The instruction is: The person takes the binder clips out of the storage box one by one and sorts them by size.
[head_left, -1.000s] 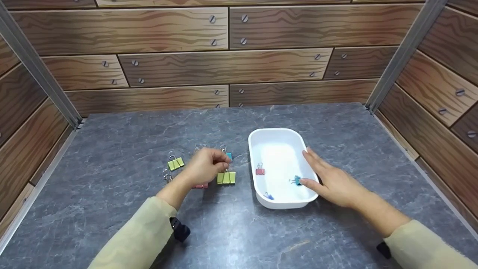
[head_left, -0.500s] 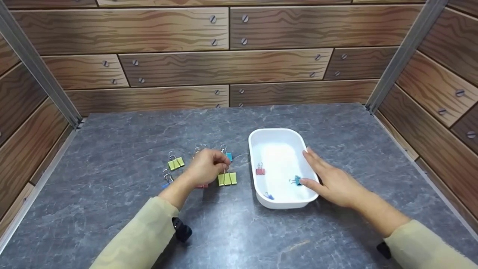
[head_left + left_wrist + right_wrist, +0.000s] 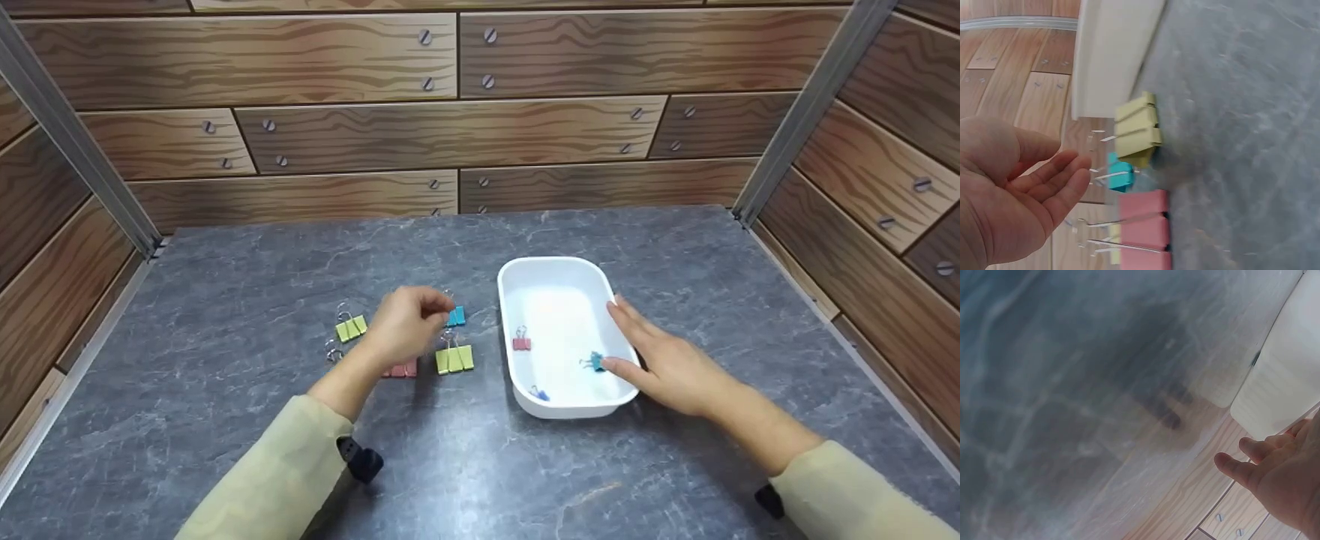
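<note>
The left hand [image 3: 401, 326] is poised over the binder clips on the left half of the worktop [image 3: 675, 262]. Its fingers are loosely bent, with nothing seen held between them; whether the tips of thumb and forefinger meet, I cannot tell. A blue clip [image 3: 456, 316] lies just beyond the fingertips, on the side toward the worktop's far edge, its body showing teal in the left wrist view; contact with its handles cannot be made out. A large yellow-green clip [image 3: 454, 359] sits near the fingers, toward the near edge, its silver wire handles standing up. A red clip [image 3: 401, 369] is under the hand, partly covered by it, with a broad body and long wire handles. A second yellow-green clip [image 3: 351, 328] lies toward the left edge.

The right hand [image 3: 671, 367] rests against a white tub [image 3: 568, 411] on the right half of the worktop, its fingers straight along the side facing the right edge and its thumb spread away from them, over the rim. Inside, a small teal clip [image 3: 596, 362] lies just by the thumb tip, a small red clip [image 3: 522, 343] by the left wall, and a small dark-blue clip [image 3: 539, 394] in the near left corner.
</note>
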Tool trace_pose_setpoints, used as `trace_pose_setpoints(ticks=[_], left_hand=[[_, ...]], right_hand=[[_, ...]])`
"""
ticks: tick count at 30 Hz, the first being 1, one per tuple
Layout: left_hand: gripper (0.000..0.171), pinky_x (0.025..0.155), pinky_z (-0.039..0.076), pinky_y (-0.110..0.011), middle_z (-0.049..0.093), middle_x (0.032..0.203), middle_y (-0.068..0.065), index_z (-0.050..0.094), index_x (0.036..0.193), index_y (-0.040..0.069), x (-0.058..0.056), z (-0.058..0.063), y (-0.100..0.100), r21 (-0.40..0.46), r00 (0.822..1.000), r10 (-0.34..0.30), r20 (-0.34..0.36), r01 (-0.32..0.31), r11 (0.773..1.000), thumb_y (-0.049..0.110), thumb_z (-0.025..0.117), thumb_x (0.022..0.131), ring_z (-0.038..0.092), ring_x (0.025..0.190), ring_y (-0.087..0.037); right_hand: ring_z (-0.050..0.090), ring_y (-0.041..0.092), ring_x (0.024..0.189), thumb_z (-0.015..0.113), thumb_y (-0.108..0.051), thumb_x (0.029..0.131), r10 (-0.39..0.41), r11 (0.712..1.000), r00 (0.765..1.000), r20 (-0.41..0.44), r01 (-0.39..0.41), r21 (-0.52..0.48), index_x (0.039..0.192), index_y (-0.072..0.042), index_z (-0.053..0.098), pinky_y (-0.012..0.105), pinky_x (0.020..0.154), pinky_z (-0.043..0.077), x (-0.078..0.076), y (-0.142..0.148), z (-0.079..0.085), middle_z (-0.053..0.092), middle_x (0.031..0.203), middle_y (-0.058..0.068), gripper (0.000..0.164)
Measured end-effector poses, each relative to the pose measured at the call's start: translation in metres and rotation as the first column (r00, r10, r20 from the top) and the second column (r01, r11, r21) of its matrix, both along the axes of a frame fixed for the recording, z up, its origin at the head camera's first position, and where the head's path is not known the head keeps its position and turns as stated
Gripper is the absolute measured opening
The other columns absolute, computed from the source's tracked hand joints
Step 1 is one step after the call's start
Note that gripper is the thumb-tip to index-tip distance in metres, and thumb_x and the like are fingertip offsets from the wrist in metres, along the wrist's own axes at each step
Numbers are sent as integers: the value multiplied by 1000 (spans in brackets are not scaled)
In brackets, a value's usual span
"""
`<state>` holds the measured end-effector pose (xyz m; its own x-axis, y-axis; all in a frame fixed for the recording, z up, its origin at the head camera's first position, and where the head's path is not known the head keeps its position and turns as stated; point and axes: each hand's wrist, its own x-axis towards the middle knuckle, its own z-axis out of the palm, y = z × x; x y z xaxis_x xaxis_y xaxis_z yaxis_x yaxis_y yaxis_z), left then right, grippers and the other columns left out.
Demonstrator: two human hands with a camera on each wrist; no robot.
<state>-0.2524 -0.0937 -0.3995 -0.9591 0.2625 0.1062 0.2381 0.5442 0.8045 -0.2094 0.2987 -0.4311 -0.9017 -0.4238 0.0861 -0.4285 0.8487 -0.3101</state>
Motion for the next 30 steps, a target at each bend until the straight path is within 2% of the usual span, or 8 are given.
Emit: trace_pose_setpoints(ticks=[3,6,9,13,19,23,27,30], left_hand=[[15,93,58,-42,78,110,-8,79,112,5,2,10,3,22,1000,3,-16,-2,1000,4,70,100,71,101,-23],[14,92,58,-39,78,108,-4,78,113,7,4,19,9,42,999,-20,-28,22,999,7,72,101,71,100,-20],[15,89,59,-37,78,106,-4,78,114,6,5,25,19,71,996,-81,-43,83,994,7,72,100,71,96,-19],[17,86,59,-32,77,104,-6,78,115,4,4,27,39,95,980,-193,-52,198,976,5,73,98,71,93,-17],[18,82,59,-27,77,104,-10,76,116,0,-1,16,79,127,946,-322,-31,324,938,3,72,99,72,92,-19],[20,83,57,-25,78,105,-9,76,119,0,-3,7,110,90,923,-383,-36,385,918,5,71,100,71,93,-16],[22,81,54,-20,78,100,-5,76,121,0,-3,-2,135,67,906,-423,-21,423,903,8,72,100,68,88,-7],[22,73,52,-19,77,94,-2,76,121,1,-6,-9,146,89,907,-420,32,416,905,8,71,101,65,81,-3]], right_hand=[[43,49,145,53,-54,108,0,1000,1000,1,0,2,170,-9,21,67,111,41,0,0,0,19,174,18,83],[41,48,147,52,-54,108,-2,1000,1000,3,2,3,170,-9,20,67,112,40,0,1,0,19,174,19,83],[40,48,148,53,-55,108,-1,1000,1000,0,1,1,170,-9,21,66,113,40,-1,1,-1,19,174,18,83],[40,47,148,53,-55,108,0,1000,1000,-3,0,3,170,-9,21,66,113,40,-1,0,-1,19,174,18,83],[40,46,148,52,-56,108,-2,1000,1000,0,2,1,170,-10,21,65,113,40,0,0,-1,19,174,17,83],[41,47,147,51,-54,109,1,1000,1000,-3,-1,-3,170,-10,21,65,113,40,0,1,-2,19,174,17,81],[46,49,143,49,-52,110,-1,1000,1000,-8,1,-1,170,-11,22,66,110,43,0,1,-1,19,175,16,78],[47,48,142,49,-53,110,-5,1000,1000,2,5,-3,170,-12,21,67,108,44,0,1,-1,18,175,15,78]])
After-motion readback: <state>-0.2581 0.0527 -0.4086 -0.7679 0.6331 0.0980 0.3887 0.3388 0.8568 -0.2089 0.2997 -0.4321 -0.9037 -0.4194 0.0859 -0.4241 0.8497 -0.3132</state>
